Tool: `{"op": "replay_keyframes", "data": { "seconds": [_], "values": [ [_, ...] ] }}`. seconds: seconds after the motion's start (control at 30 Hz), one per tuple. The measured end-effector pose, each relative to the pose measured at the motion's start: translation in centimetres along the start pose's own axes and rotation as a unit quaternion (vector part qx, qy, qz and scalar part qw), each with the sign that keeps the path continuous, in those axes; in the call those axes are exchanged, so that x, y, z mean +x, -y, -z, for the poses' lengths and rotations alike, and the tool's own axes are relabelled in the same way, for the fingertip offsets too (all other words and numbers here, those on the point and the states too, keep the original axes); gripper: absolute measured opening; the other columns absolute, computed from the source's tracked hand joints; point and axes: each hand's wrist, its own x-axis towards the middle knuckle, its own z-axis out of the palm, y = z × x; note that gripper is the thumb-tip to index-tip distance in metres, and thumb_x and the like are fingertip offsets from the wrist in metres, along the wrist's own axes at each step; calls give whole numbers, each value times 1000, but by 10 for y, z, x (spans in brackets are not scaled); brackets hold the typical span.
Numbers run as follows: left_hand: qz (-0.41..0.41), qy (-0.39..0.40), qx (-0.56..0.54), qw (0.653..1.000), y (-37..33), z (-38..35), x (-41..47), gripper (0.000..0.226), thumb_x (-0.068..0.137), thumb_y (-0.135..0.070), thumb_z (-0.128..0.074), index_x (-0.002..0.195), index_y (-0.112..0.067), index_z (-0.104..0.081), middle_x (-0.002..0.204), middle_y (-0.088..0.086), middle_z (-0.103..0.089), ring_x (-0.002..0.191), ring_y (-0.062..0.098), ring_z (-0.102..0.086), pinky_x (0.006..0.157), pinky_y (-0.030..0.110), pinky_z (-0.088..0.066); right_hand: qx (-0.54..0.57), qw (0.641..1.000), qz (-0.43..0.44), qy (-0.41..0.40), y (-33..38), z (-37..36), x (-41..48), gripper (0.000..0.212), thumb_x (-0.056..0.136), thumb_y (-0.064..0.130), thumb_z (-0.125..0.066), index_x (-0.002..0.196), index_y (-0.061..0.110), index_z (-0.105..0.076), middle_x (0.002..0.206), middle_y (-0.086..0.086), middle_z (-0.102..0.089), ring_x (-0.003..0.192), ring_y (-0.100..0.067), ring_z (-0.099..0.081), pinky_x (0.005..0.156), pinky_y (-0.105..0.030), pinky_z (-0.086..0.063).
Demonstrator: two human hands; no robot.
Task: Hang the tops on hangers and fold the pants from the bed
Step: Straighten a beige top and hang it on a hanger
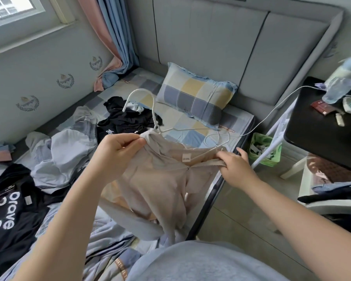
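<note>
both bare forearms reach forward from the lower corners, converging. the left hand (120,146) pinches the beige top (162,179) between thumb and curled fingers; the right hand (234,169), knuckles up, grips its other shoulder.

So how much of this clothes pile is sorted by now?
Early days, it seems. No hung top or folded pants shows in view. In hand: the left hand and right hand hold a beige top with a white hanger partly in its neck. Left to do: a black garment near the pillow, a pale blue heap and a black lettered top lie loose on the bed.
</note>
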Motion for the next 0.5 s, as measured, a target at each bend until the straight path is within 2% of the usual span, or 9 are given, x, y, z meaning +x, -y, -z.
{"op": "replay_keyframes", "data": {
  "seconds": [0.13, 0.2, 0.23, 0.3, 0.33, 0.37, 0.4, 0.43, 0.5],
  "values": [
    [-9, 48, -6, 999, 16, 13, 1, 45, 95, -37, -63, 77, 4, -61, 64, 7, -41, 62, 19, -32, 56, 29, -22, -6, 998, 56, -42, -12, 14, 3, 19, 86, 6, -54, 93, 21, -63, 89, 15, -57, 99, -11, -57, 122, -46, 1],
    [-8, 54, -7, 999, 21, 17, 2, 49, 91, -46, -62, 81, 2, -64, 66, 12, -47, 63, 18, -35, 60, 31, -26, -4, 995, 77, -56, -13, 18, 5, 17, 85, 6, -58, 92, 20, -66, 88, 18, -57, 100, -10, -58, 122, -46, 1],
    [-9, 46, 1, 999, 24, 18, 3, 41, 93, -42, -64, 80, -3, -67, 66, 17, -50, 63, 18, -36, 61, 31, -27, 1, 995, 81, -59, -14, 20, 7, 17, 85, 6, -59, 92, 19, -67, 89, 18, -60, 100, -11, -58, 121, -44, 0],
    [-10, 21, 34, 999, 25, 19, 5, 21, 96, -28, -65, 80, -16, -71, 71, 24, -60, 63, 17, -41, 62, 30, -31, 17, 994, 87, -63, -12, 26, 10, 23, 84, 3, -59, 97, 17, -71, 95, 10, -69, 100, -15, -61, 120, -43, -13],
    [-8, 12, 48, 999, 25, 20, 6, 18, 96, -25, -65, 81, -22, -73, 72, 21, -63, 62, 15, -43, 61, 28, -33, 31, 994, 86, -63, -11, 30, 12, 27, 83, 0, -59, 99, 16, -73, 98, 5, -71, 99, -20, -62, 115, -44, -28],
    [-5, 8, 59, 998, 25, 20, 6, 20, 96, -23, -65, 79, -24, -75, 67, 15, -64, 58, 9, -43, 57, 25, -34, 49, 993, 83, -66, -9, 35, 12, 31, 82, -4, -58, 102, 15, -74, 99, 0, -72, 97, -24, -63, 104, -43, -41],
    [-4, 10, 72, 997, 24, 20, 6, 21, 95, -21, -65, 77, -25, -75, 61, 8, -61, 52, 5, -39, 52, 23, -34, 64, 992, 78, -72, -6, 40, 11, 34, 82, -6, -57, 103, 13, -74, 100, -3, -72, 96, -27, -63, 92, -41, -48],
    [-6, 14, 86, 996, 23, 18, 5, 21, 95, -20, -66, 77, -24, -75, 56, 2, -57, 47, 4, -36, 48, 19, -31, 75, 991, 73, -79, -2, 46, 11, 36, 82, -9, -55, 105, 12, -74, 101, -5, -72, 97, -28, -63, 86, -39, -49],
    [-16, 27, 109, 994, 22, 12, 4, 18, 95, -20, -65, 80, -19, -76, 53, 0, -56, 44, 9, -36, 46, 19, -30, 93, 989, 76, -87, 10, 58, 11, 39, 82, -12, -50, 106, 9, -73, 103, -6, -71, 98, -27, -62, 85, -39, -50]
  ]
}}
